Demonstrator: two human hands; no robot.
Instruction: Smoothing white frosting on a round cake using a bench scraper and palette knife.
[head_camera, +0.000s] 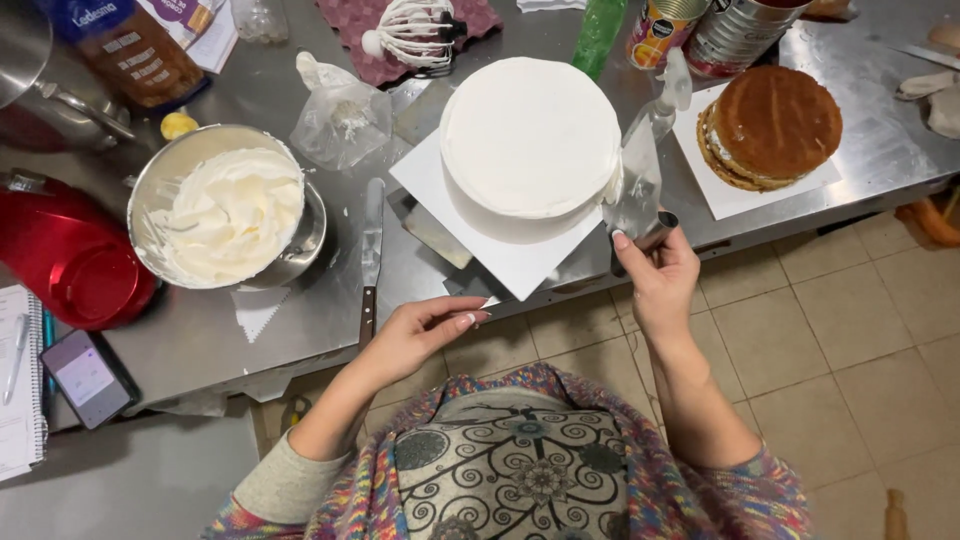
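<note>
On the steel worktop (200, 345), a metal bowl of whipped cream (228, 208) sits left of a palette knife (371, 255) lying lengthwise. Behind it are a crumpled plastic bag (340, 118) and a cream-coated whisk (410, 32) on a pink cloth. At the right, an unfrosted layered sponge (772, 125) rests on white card, two tins (705, 30) behind it. A red appliance (70, 258), a phone (88, 378) and a notebook (20, 385) sit far left.

Steel worktable (250, 330): brushed metal, dull sheen, smeared. On it, white cake (530, 135): smooth matt icing, on a flat matt white card board (520, 262). Left of cake, mixing bowl (300, 235): polished metal, holding glossy, ridged cream. Palette knife (372, 235) between them: bright metal blade, dark wooden handle. Scraper (637, 180) at cake's right side: clear glossy plastic. Right of cake, bare sponge (775, 120): brown, matt, finely porous.
</note>
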